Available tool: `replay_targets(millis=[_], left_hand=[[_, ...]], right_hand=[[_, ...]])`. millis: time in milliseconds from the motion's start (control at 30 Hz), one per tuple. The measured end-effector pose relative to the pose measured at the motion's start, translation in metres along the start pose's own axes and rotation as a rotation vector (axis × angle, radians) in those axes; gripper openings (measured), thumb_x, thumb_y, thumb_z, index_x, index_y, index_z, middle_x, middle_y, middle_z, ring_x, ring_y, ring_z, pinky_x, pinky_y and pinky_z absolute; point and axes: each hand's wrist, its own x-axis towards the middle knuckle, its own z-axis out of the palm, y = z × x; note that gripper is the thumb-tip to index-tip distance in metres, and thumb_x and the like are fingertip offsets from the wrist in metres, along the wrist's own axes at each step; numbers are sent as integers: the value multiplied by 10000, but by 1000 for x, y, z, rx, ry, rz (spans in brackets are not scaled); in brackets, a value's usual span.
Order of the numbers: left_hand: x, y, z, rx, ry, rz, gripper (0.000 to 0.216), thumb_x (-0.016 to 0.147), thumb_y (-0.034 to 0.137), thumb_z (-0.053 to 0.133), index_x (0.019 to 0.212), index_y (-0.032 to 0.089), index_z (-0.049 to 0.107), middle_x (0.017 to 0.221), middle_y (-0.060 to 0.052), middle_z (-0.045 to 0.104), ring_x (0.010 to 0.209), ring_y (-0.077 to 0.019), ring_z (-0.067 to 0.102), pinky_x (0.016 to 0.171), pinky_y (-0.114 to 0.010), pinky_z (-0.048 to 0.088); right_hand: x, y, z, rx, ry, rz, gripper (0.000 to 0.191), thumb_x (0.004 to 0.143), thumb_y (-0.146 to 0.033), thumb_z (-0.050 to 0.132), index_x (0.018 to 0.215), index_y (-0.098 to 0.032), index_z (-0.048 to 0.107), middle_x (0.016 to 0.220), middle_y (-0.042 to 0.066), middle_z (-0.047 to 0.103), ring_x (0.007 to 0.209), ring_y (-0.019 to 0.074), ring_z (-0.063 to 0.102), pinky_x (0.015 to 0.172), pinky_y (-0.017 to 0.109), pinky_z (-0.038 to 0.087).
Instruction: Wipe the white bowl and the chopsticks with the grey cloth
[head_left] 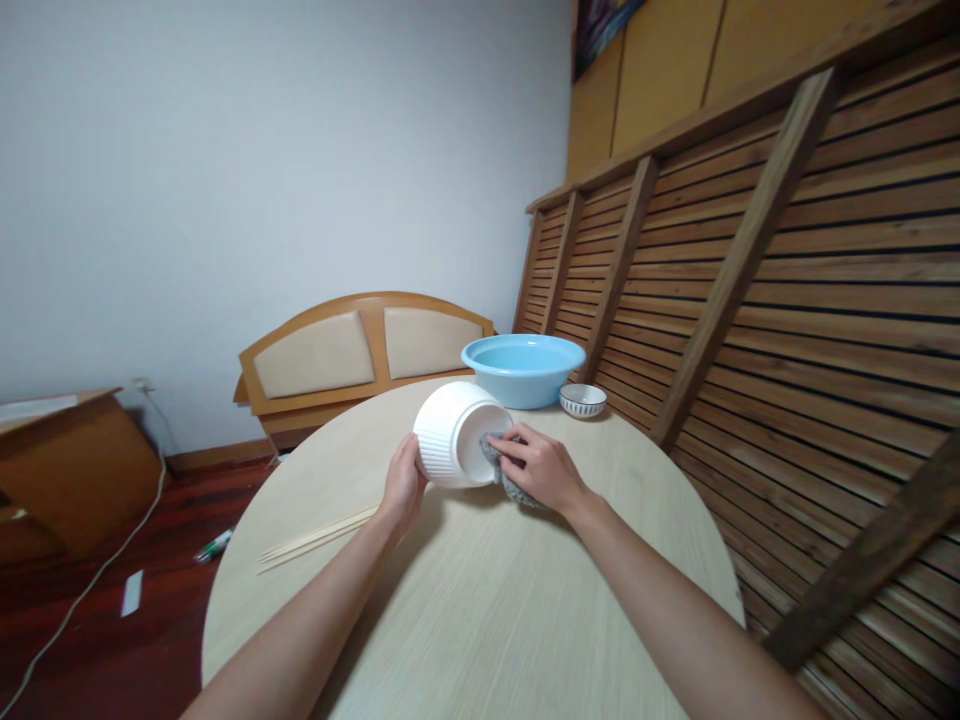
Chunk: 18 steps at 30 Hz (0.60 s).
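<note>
A white ribbed bowl (439, 432) is tipped on its side above the table, its round base turned toward me. My left hand (405, 482) grips its left edge, thumb on the outside and the other fingers mostly hidden. My right hand (541, 466) is closed on a grey cloth (517, 490) and presses part of it against the bowl's base at the right. The cloth's lower end hangs below my fingers. Beside my left wrist, several thin wooden chopsticks (319, 535) lie on the table.
The round pale wooden table (510, 610) carries a light blue basin (525, 375) at its far side and a small striped bowl (583, 401) right of it. A slatted wooden panel (750, 300) leans along the right. Behind the table stands a headboard (315, 360).
</note>
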Motion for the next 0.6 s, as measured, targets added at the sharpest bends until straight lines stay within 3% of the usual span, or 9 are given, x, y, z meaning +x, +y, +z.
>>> replay_targets(millis=[133,267,400,500,600], left_hand=[[-2,1,1,22,-11,19,424,709,536,747,865,173,594,803,9,582,714,-126,496,584,-218,410],[-3,1,1,36,-33,34,451,705,561,762,858,169,597,812,3,586,722,-128,500,589,-222,421],[-3,-1,0,36,-39,44,475,698,578,772,862,172,589,817,7,586,724,-128,500,594,-223,426],[-1,-4,-3,40,-26,43,488,694,598,769,844,180,566,777,23,559,693,-121,474,579,-222,412],[0,-6,-4,32,-23,46,473,706,590,760,844,183,563,771,26,559,693,-122,475,586,-225,406]], right_hand=[[3,0,2,-46,188,146,342,963,-198,573,1275,-243,708,1082,60,686,906,181,681,780,301,561],[4,-1,3,-47,238,126,344,977,-198,559,1291,-222,696,1076,74,678,944,196,676,815,320,571],[4,-5,1,-3,119,-67,349,972,-181,555,1290,-225,692,1084,80,680,987,199,661,862,330,563],[2,-8,-1,62,-38,-249,332,929,-176,595,1231,-232,723,1056,68,688,917,184,656,807,316,560],[0,-10,-1,119,-135,-328,323,879,-168,623,1166,-250,746,1013,40,699,855,165,650,752,287,544]])
